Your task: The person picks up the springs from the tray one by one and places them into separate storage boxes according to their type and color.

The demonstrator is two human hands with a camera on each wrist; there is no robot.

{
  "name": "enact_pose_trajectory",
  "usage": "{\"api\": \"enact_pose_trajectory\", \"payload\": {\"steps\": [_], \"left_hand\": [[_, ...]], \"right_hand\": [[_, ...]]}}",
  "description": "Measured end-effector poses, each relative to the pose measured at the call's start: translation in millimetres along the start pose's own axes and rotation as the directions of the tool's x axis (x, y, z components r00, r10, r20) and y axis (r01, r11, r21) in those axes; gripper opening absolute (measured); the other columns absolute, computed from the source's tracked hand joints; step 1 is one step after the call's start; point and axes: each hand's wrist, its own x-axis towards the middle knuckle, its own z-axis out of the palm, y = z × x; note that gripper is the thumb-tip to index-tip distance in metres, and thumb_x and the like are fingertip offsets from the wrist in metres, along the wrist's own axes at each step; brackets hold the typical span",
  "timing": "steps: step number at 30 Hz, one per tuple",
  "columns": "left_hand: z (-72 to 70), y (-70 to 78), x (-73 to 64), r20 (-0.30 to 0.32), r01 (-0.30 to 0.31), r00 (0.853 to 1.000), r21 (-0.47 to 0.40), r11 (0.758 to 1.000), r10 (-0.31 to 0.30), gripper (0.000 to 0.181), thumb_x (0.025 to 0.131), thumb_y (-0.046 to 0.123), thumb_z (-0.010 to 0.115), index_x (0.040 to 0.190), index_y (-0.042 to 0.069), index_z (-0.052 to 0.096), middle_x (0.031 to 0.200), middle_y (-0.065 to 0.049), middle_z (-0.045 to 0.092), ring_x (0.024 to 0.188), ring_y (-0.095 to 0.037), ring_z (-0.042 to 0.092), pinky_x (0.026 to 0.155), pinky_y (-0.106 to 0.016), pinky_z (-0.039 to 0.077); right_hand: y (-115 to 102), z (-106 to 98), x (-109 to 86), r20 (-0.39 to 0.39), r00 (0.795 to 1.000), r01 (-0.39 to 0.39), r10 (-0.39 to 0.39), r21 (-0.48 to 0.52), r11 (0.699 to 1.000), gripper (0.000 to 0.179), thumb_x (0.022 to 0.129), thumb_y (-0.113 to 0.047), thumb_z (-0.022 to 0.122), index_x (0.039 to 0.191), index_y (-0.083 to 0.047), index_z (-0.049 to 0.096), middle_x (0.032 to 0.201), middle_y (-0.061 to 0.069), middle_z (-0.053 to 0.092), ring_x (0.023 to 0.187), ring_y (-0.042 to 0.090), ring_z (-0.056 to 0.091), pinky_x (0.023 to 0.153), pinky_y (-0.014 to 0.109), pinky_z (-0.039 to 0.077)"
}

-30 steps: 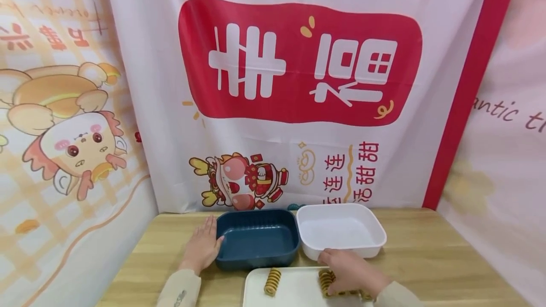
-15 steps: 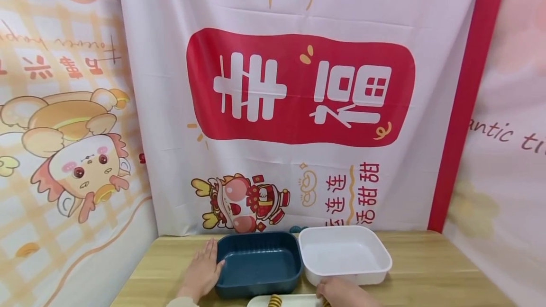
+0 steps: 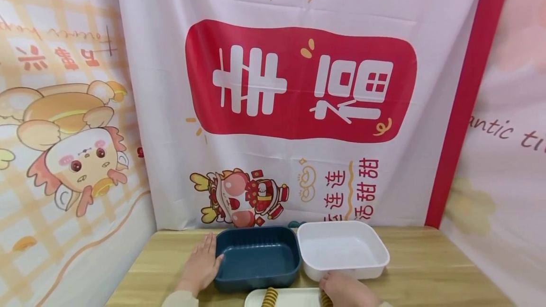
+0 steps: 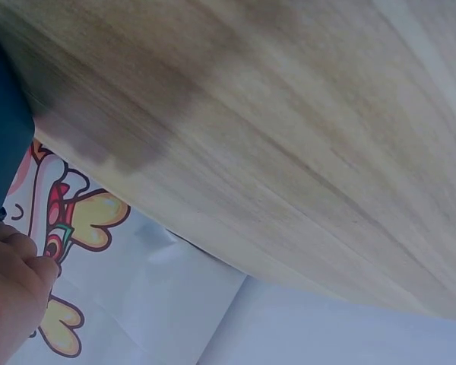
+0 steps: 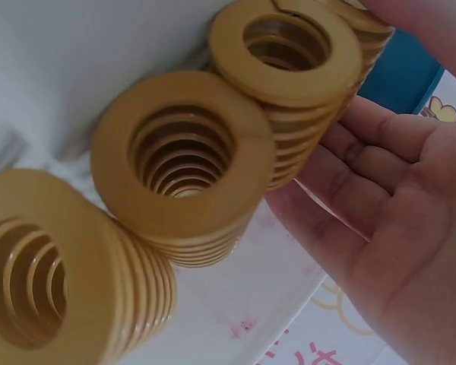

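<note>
My left hand (image 3: 200,264) lies along the left side of a dark blue rectangular container (image 3: 256,281), fingers straight and thumb at its rim. In the left wrist view, part of that hand (image 4: 15,281) shows beside the blue wall. My right hand (image 3: 345,293) is low over a cream tray (image 3: 298,297). Several gold coil springs (image 5: 186,160) stand close in a row in the right wrist view. There the fingers (image 5: 349,160) and thumb of my right hand hold the farthest spring (image 5: 357,26), partly hidden behind another. One more spring (image 3: 269,297) sits apart at the tray's left.
A white container (image 3: 345,274) stands right beside the blue one, just beyond my right hand. Both are on a wood-patterned table (image 3: 431,269). A printed cloth (image 3: 298,155) hangs behind the table, with more printed cloth at both sides.
The head view has tilted up, then slightly back down, so less of the tray shows. My right hand remains by the springs near the white container; my left hand stays against the blue one.
</note>
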Motion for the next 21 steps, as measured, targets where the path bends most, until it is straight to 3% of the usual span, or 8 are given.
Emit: {"api": "enact_pose_trajectory", "payload": {"steps": [8, 14, 21], "left_hand": [[-2.2, 2.1, -0.9, 0.014, 0.007, 1.0, -0.012, 1.0, -0.007, 0.06, 0.098, 0.024, 0.049, 0.14, -0.016, 0.032, 0.147, -0.032, 0.028, 0.137, -0.044, 0.025, 0.11, -0.056, 0.023], [-4.3, 1.7, 0.5, 0.021, 0.007, 1.0, -0.011, 1.0, -0.007, 0.06, 0.099, 0.024, 0.048, 0.14, -0.017, 0.031, 0.147, -0.033, 0.027, 0.137, -0.044, 0.024, 0.11, -0.056, 0.023], [-5.8, 2.8, -0.4, 0.021, 0.001, 1.0, 0.0, 1.0, -0.001, 0.061, 0.099, 0.025, 0.048, 0.14, -0.017, 0.031, 0.147, -0.033, 0.027, 0.138, -0.044, 0.024, 0.11, -0.056, 0.023]], "right_hand": [[2.4, 0.6, 3.9, 0.048, 0.999, 0.026, -0.025, -0.035, 0.999, 0.034, 0.069, -0.042, 0.078, 0.092, -0.018, 0.067, 0.077, -0.012, 0.055, 0.07, 0.004, 0.047, 0.069, 0.027, 0.05], [2.9, 3.8, 7.0, 0.033, 0.997, 0.069, -0.066, -0.098, 0.993, 0.037, 0.067, -0.042, 0.08, 0.092, -0.017, 0.067, 0.077, -0.011, 0.054, 0.071, 0.005, 0.047, 0.069, 0.028, 0.049], [2.1, 3.4, 7.3, 0.056, 0.997, 0.049, -0.047, -0.05, 0.998, 0.043, 0.067, -0.051, 0.079, 0.093, -0.019, 0.068, 0.077, -0.011, 0.053, 0.069, 0.006, 0.045, 0.068, 0.029, 0.049]]}}
